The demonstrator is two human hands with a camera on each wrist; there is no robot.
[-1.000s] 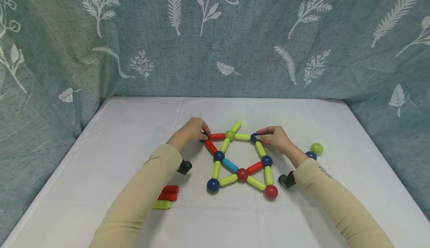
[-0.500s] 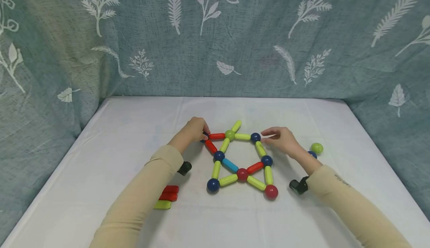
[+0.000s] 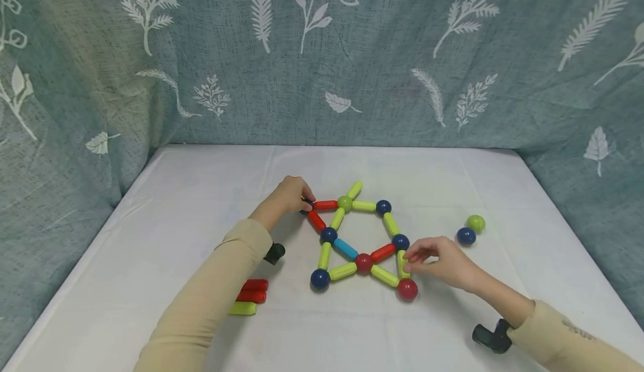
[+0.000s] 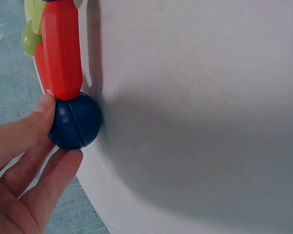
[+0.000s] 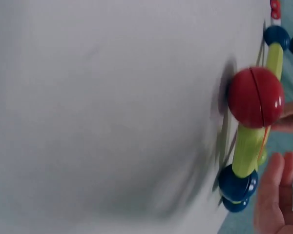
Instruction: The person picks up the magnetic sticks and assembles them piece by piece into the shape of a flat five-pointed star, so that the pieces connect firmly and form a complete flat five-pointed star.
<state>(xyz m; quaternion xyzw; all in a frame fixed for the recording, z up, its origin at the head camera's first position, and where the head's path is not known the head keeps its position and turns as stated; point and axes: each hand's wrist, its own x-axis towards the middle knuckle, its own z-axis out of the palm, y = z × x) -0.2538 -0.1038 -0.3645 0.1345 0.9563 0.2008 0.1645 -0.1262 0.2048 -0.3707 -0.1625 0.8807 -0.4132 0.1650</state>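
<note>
On the white cloth lies a flat frame of coloured rods and balls. My left hand [image 3: 289,194] pinches the blue ball [image 4: 75,122] at its far left corner between thumb and fingers. Two red rods [image 3: 326,205] run from that ball, one to a green ball [image 3: 344,203]. My right hand [image 3: 440,263] hovers at the right side with loosely bent fingers. Its fingertips overlap a green rod [image 5: 247,151] in the head view, but the right wrist view shows them apart from it. That rod joins a blue ball [image 3: 400,242] and a red ball [image 3: 407,290].
A loose green ball [image 3: 476,224] and a loose blue ball [image 3: 466,236] sit to the right. Red rods [image 3: 254,296] and a green rod [image 3: 243,308] lie by the left forearm, which partly covers them. A patterned curtain [image 3: 322,126] hangs behind the table.
My right hand has let go of the far right blue ball, drawn back, and come down toward the near right side of the frame. The left hand stays on its ball.
</note>
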